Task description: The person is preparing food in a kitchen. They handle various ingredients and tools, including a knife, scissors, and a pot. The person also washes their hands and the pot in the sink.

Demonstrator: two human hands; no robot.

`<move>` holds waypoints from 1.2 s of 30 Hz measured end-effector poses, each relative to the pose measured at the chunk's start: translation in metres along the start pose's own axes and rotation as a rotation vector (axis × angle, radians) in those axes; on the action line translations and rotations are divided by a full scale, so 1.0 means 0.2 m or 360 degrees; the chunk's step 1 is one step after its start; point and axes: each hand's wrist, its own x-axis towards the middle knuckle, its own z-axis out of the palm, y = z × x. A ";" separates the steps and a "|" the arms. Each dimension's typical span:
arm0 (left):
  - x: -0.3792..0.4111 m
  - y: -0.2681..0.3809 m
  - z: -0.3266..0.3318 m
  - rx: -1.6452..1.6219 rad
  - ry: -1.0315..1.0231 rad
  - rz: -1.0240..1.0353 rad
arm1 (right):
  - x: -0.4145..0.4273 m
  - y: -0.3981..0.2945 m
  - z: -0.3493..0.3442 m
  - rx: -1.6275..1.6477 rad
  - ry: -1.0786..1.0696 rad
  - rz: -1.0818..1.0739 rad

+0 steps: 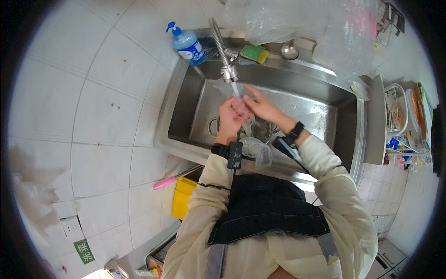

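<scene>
My left hand (229, 113) holds a pink lump that looks like raw meat (241, 108) under the running tap. Water falls onto it from the metal spout (230, 73) of a flexible spring hose. On its right side, my right hand (265, 108) has its fingers spread, with the thumb side close against the lump; whether it touches is hard to tell. Beneath both hands a metal pot (212, 127) with loop handles stands in the stainless steel sink (310, 101), partly hidden by my arms. A clear plastic bag (258, 150) hangs over the pot's near side.
Behind the basin are a blue pump bottle (190, 48), a green and yellow sponge (255, 53) and a ladle (290, 51). Large clear plastic bags (278, 21) hang at the back. To the right is a loaded rack (397, 111); a pink handle (164, 183) juts out at left.
</scene>
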 end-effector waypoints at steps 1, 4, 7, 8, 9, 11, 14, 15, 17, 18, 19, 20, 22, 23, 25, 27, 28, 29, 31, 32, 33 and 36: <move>-0.04 0.02 0.10 -0.0130 0.0054 -0.0011 | 0.03 0.00 0.04 0.0426 -0.0166 0.0295; 0.15 -0.04 -0.04 -0.0120 0.0066 0.0104 | 0.18 0.20 0.18 0.1494 -0.0419 0.0861; 0.19 -0.05 -0.07 -0.0065 0.0215 0.0273 | 0.11 0.10 0.28 0.0606 -0.0069 0.0464; 0.18 -0.05 -0.04 -0.0067 0.0347 0.0322 | 0.09 0.07 0.29 0.0587 -0.0067 0.0141; 0.17 -0.04 -0.05 -0.0112 0.0258 0.0231 | 0.09 0.05 0.29 0.0632 -0.0122 0.0155; 0.15 -0.01 -0.08 -0.0200 0.0078 0.0048 | 0.10 0.02 0.28 0.0722 -0.0231 0.0180; 0.16 -0.04 -0.23 -0.0190 -0.0112 -0.0046 | 0.10 -0.08 0.16 0.0874 -0.0557 0.0398; 0.17 -0.05 -0.22 -0.0179 -0.0134 -0.0068 | 0.12 -0.04 0.09 0.0679 -0.0600 0.0363; 0.15 -0.10 -0.13 -0.0169 0.0012 -0.0023 | 0.24 0.07 -0.05 0.0279 -0.0687 0.0295; 0.15 -0.12 -0.15 -0.0128 -0.0056 0.0007 | 0.32 0.13 -0.10 0.0175 -0.0618 0.0232; 0.15 -0.14 -0.17 -0.0089 -0.0133 0.0032 | 0.43 0.19 -0.16 0.0063 -0.0536 0.0168; 0.14 -0.15 -0.16 -0.0050 -0.0033 -0.0002 | 0.51 0.23 -0.21 -0.0048 -0.0462 0.0109; 0.11 -0.14 -0.17 0.0027 0.0116 -0.0054 | 0.63 0.18 -0.23 -0.0559 -0.0137 -0.0376; 0.10 -0.15 -0.16 0.0075 0.0165 -0.0073 | 0.69 0.15 -0.24 -0.0807 0.0029 -0.0624; 0.02 -0.08 -0.03 0.0193 0.0259 -0.0115 | 0.82 0.12 -0.28 -0.1269 -0.0166 -0.0700; -0.02 -0.03 -0.01 0.0204 0.0257 -0.0131 | 0.89 0.05 -0.26 -0.1489 -0.0322 -0.0842; -0.01 -0.02 -0.01 0.0237 0.0245 -0.0124 | 0.95 0.05 -0.24 -0.1600 -0.0514 -0.0718; -0.01 0.00 -0.02 0.0270 0.0232 -0.0118 | 1.00 0.05 -0.23 -0.1583 -0.0531 -0.0812; -0.03 0.00 0.00 0.0201 0.0204 -0.0172 | 1.07 0.09 -0.19 -0.1537 -0.0585 -0.0984; -0.02 0.01 -0.01 0.0187 0.0167 -0.0209 | 1.11 0.11 -0.18 -0.1550 -0.0600 -0.1015; -0.02 0.02 -0.01 0.0170 0.0133 -0.0245 | 1.13 0.13 -0.16 -0.1667 -0.0590 -0.1112; 0.00 0.01 0.03 0.0246 0.0282 -0.0189 | 1.16 0.16 -0.16 -0.1980 -0.0560 -0.1521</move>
